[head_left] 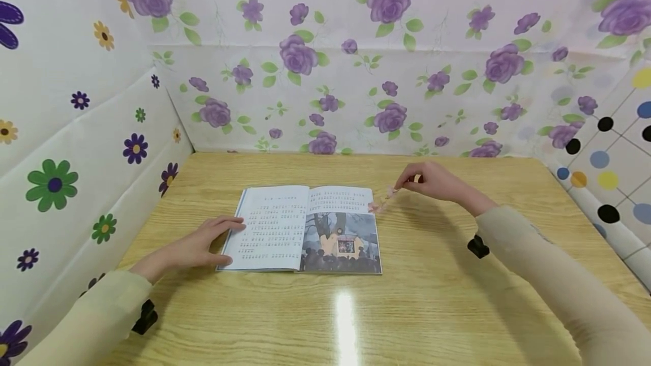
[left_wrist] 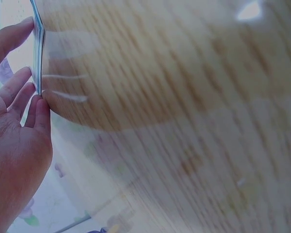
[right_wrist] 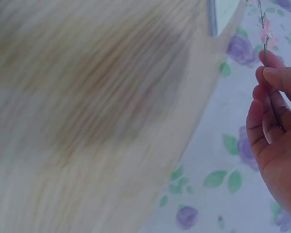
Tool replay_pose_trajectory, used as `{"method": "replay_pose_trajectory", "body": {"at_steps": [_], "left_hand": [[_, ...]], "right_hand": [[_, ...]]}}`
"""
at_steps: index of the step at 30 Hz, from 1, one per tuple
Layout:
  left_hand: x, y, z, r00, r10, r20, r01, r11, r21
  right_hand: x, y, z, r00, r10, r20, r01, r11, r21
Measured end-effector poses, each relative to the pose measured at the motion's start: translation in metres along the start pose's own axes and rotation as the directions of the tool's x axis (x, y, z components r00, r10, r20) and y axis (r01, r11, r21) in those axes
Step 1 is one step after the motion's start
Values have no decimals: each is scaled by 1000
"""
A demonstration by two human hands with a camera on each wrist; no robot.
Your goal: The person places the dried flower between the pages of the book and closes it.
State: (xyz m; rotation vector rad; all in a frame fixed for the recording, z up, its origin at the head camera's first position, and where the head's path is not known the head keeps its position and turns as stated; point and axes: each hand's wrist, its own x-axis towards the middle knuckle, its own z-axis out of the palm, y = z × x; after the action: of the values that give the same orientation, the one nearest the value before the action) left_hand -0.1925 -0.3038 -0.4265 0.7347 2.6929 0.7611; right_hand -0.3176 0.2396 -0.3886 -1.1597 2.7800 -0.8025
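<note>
An open picture book lies flat on the wooden table, text on its left page and a dusky illustration on the right. My left hand rests at the book's left edge, fingers and thumb spread and extended onto the page margin. In the left wrist view, those fingertips touch the book's side. Between thumb and fingers, my right hand pinches the thin stem of a pink flower sprig. The blossoms point toward the right page's upper outer edge; whether they touch it I cannot tell. The right wrist view shows the stem running into the palm.
The glossy wooden table reflects a bright light near its front. A purple-flowered sheet hangs behind it. To the left stands a flower-patterned covering, to the right a dotted one.
</note>
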Motion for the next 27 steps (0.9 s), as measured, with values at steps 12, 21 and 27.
{"method": "replay_pose_trajectory", "body": {"at_steps": [12,21,27], "left_hand": [[1,-1,0,1000,15,-7,-15,1000,5],[-1,-1,1,1000,6,-10,-6,1000,-5],[-1,-1,1,1000,2,-8,-2,1000,-2]], "right_hand": [[38,-29,6,999,9,51,-9,1000,-4],[60,-40,17,996,-25,89,25,1000,-2],[69,-50,20,994,-29,108,29,1000,-2]]}}
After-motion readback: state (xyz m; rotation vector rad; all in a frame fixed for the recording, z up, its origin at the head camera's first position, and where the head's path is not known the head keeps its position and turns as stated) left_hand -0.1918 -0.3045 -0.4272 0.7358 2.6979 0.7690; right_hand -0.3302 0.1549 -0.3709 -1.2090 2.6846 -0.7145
